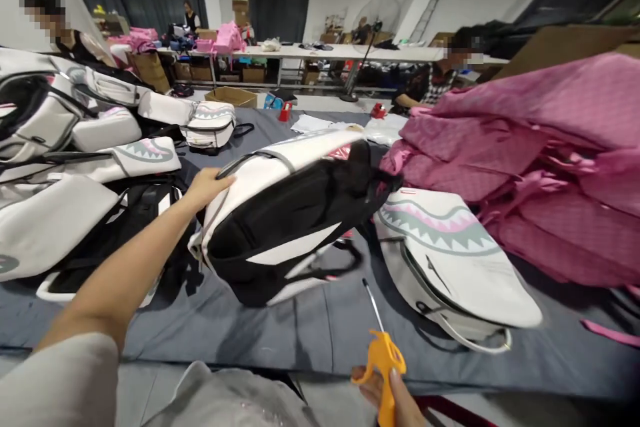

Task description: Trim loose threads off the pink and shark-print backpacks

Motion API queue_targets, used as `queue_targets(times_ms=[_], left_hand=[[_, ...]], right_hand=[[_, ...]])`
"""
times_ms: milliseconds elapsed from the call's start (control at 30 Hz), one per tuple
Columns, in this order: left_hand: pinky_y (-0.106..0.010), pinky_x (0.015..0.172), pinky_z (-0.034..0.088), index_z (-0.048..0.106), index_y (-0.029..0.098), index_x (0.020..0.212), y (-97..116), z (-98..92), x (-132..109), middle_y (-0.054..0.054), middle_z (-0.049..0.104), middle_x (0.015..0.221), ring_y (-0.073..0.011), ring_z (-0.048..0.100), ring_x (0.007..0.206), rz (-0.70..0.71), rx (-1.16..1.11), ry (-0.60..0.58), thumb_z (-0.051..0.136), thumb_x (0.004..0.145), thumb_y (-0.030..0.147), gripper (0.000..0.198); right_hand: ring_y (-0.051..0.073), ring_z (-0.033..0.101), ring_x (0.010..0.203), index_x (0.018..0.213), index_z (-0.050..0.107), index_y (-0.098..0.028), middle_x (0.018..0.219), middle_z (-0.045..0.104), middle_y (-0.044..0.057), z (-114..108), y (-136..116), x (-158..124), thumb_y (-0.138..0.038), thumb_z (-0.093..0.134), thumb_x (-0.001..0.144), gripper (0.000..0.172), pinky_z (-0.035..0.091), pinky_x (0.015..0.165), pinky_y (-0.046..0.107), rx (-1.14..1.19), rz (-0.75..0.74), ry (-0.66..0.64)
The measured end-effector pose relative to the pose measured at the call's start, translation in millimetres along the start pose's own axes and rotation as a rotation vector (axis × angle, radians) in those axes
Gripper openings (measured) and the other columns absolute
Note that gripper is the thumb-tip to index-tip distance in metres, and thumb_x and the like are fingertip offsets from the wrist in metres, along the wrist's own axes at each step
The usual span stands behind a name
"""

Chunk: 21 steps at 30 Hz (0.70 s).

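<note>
My left hand [209, 189] is closed on the side of a white backpack [300, 213], which is tipped so its black back panel and straps face me. A loose strap hangs from its lower right. Low at the front, my right hand [404, 401] is wrapped around an orange air blow gun [386, 363]. Its thin metal nozzle points up toward the tilted backpack, apart from it. To the right lies another white backpack [445, 240] with a grey and pink shark-teeth print and a carry handle.
Several white backpacks [55, 213] are piled on the left of the dark grey cloth-covered table [280, 340]. A heap of pink bags [550, 167] fills the right. Papers [315, 123] and a red tape dispenser [285, 111] lie at the far edge. Co-workers and a standing fan [375, 27] are beyond.
</note>
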State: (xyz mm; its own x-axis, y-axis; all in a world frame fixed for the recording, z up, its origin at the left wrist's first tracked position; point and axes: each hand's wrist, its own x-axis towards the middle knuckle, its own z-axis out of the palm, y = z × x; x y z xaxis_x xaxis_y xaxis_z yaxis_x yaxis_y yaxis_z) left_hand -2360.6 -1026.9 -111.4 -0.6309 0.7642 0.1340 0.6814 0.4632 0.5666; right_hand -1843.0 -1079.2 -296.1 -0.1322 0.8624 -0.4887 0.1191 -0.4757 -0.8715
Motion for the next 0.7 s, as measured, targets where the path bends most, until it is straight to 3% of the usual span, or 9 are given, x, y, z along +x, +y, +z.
queue_targets(times_ms=[133,267,333,433,500,600,700], left_hand=[[-0.027,0.064,0.052,0.069,0.012,0.089,-40,68.0,-61,-0.001,0.069,0.076,-0.0135,0.064,0.066,-0.158,-0.092,-0.04,0.06,0.091,0.052,0.041],[-0.041,0.084,0.055,0.06,0.011,0.124,-68,110.0,-121,-0.013,0.071,0.108,-0.0205,0.069,0.093,-0.287,-0.056,0.001,0.044,0.101,0.045,0.045],[-0.046,0.1,0.05,0.049,0.011,0.141,-68,124.5,-150,-0.02,0.064,0.13,-0.0264,0.063,0.117,-0.271,-0.038,-0.022,0.042,0.1,0.043,0.053],[-0.05,0.117,0.034,0.042,0.022,0.15,-53,149.8,-192,-0.014,0.041,0.158,-0.0333,0.039,0.144,-0.184,-0.031,-0.113,0.072,0.081,0.045,0.078],[-0.058,0.12,0.025,0.042,0.023,0.151,-43,166.4,-212,-0.014,0.029,0.164,-0.0393,0.028,0.149,-0.177,-0.028,-0.14,0.08,0.074,0.037,0.087],[-0.065,0.118,0.021,0.041,0.017,0.152,-37,179.9,-225,-0.018,0.021,0.165,-0.0424,0.024,0.15,-0.237,-0.06,-0.116,0.065,0.086,0.026,0.07],[-0.061,0.12,0.023,0.044,0.017,0.149,-39,174.3,-230,-0.019,0.026,0.164,-0.0383,0.027,0.15,-0.295,-0.177,-0.105,0.055,0.092,0.025,0.059]], right_hand=[[0.032,0.07,0.103,0.094,0.075,-0.019,0.097,0.076,0.011,-37,-5,-12,-0.083,0.06,0.072,0.069,0.049,0.103,0.044,-0.021,-0.043,0.022],[0.031,0.069,0.102,0.089,0.075,-0.018,0.099,0.075,0.012,-54,-1,-31,-0.082,0.053,0.078,0.068,0.047,0.105,0.044,-0.221,-0.083,0.019],[0.03,0.069,0.101,0.092,0.075,-0.017,0.099,0.075,0.012,-50,0,-33,-0.079,0.048,0.084,0.068,0.05,0.1,0.043,-0.312,-0.115,-0.022],[0.028,0.069,0.097,0.098,0.074,-0.017,0.097,0.075,0.012,-35,-12,-24,-0.069,0.044,0.092,0.06,0.054,0.091,0.039,-0.482,-0.287,-0.083],[0.026,0.07,0.092,0.103,0.073,-0.018,0.099,0.075,0.012,-24,-29,-12,-0.061,0.045,0.094,0.052,0.056,0.086,0.038,-0.583,-0.479,-0.147],[0.028,0.07,0.092,0.103,0.073,-0.019,0.101,0.074,0.013,-8,-58,3,-0.061,0.048,0.092,0.051,0.056,0.088,0.041,-0.611,-0.714,-0.242],[0.029,0.07,0.094,0.101,0.072,-0.019,0.093,0.075,0.012,8,-82,11,-0.067,0.041,0.093,0.057,0.055,0.09,0.044,-0.425,-0.608,-0.321]])
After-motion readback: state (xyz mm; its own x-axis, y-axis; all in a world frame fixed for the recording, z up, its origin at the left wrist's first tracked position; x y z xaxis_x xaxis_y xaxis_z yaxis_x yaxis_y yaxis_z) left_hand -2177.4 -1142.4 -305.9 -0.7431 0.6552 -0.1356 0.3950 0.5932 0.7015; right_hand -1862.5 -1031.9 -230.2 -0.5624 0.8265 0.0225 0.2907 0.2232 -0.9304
